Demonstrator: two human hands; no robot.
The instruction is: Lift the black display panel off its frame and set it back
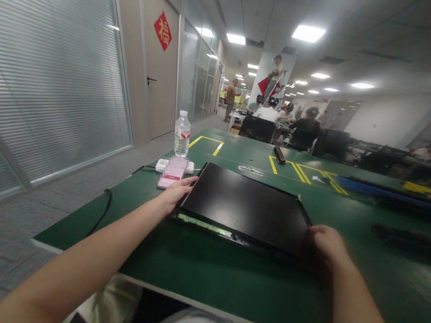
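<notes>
A black flat display panel (247, 204) with a glossy dark face lies over the green table (222, 278). Along its near edge runs a strip of green circuit board (203, 225). My left hand (178, 194) grips the panel's left edge, its fingers partly hidden behind the frame. At the right edge, my right hand (329, 240) holds the panel with the thumb along the rim; its other fingers are out of sight underneath. Whether the panel rests on the table or is slightly raised, I cannot tell.
Left of the panel are a phone (172, 172), a white power strip (161, 165) and a water bottle (182, 134). Yellow tape marks (303, 173) and a dark slim bar (280, 154) lie beyond. A blue tray (373, 190) holds dark parts at the right. People sit farther back.
</notes>
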